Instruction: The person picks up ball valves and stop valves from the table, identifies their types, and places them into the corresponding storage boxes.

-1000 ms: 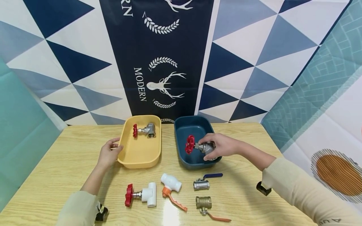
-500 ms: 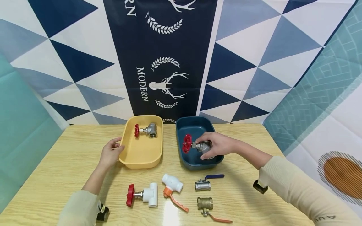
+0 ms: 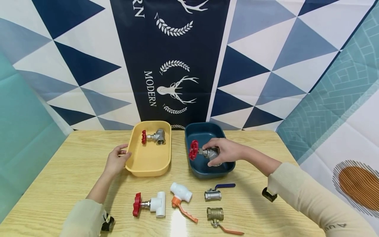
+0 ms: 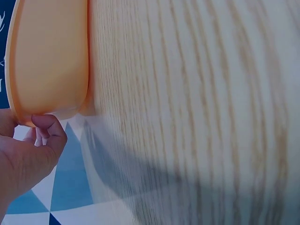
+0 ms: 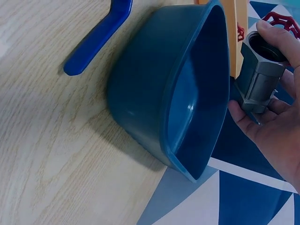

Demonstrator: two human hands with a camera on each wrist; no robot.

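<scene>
My right hand (image 3: 225, 152) grips a metal gate valve (image 5: 263, 70) by its grey body, above the dark blue bin (image 3: 197, 171). The valve's red handwheel (image 3: 193, 150) points left in the head view. My left hand (image 3: 116, 161) pinches the left rim of the yellow bin (image 3: 148, 163), thumb over the edge, as the left wrist view shows too (image 4: 33, 150). Inside the yellow bin, toward its back, lies another metal gate valve (image 3: 160, 136) with a red handwheel.
In front of the bins lie a white valve with a red handwheel (image 3: 157, 204), a white ball valve with an orange lever (image 3: 181, 192), a steel ball valve with a blue lever (image 3: 213, 195) and a brass ball valve (image 3: 215, 214). A patterned backdrop (image 3: 177, 65) stands behind the table.
My right hand has shifted slightly left over the blue bin, carrying the gate valve. My left hand keeps its hold on the yellow bin's rim. The head view has shifted a little.
</scene>
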